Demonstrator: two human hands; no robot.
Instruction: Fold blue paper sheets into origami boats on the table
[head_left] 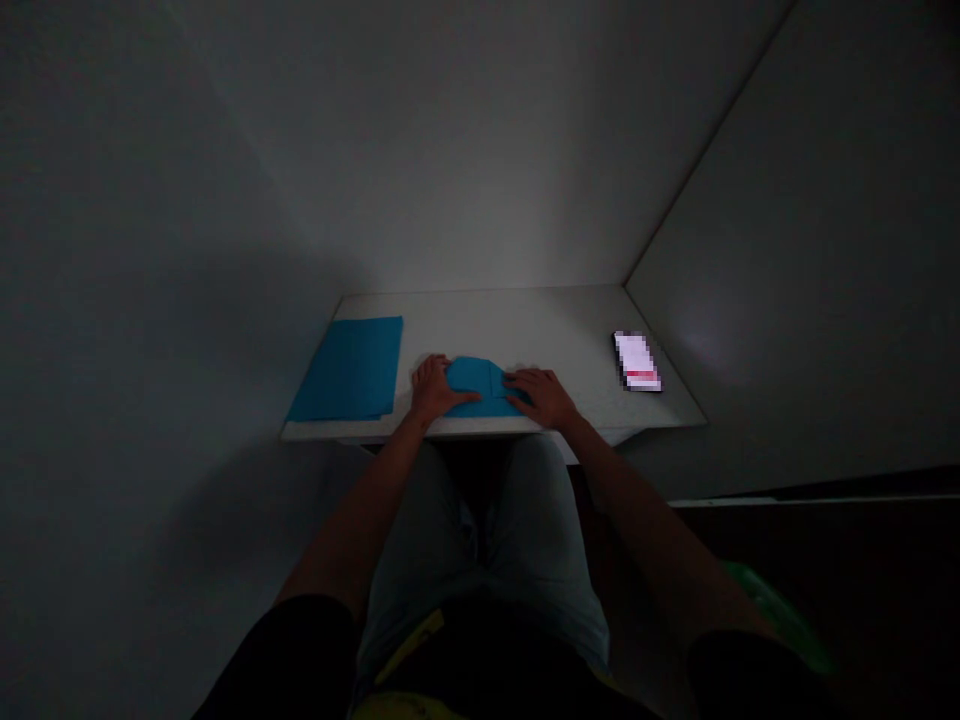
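Note:
A folded piece of blue paper (480,385) lies on the white desktop (510,328), near the front edge. My left hand (436,390) holds its left side down, with the fingers lying across the paper. My right hand (541,396) presses on its right side in the same way. The hands hide parts of the paper, so its exact outline does not show. A flat stack of blue paper sheets (349,370) lies at the desk's left end, apart from both hands.
A smartphone (637,362) with a lit, pixelated screen lies at the desk's right end. White walls (480,170) rise behind and beside the desk. My legs in pale shorts (480,540) are below its front edge. A green object (780,620) shows low at right.

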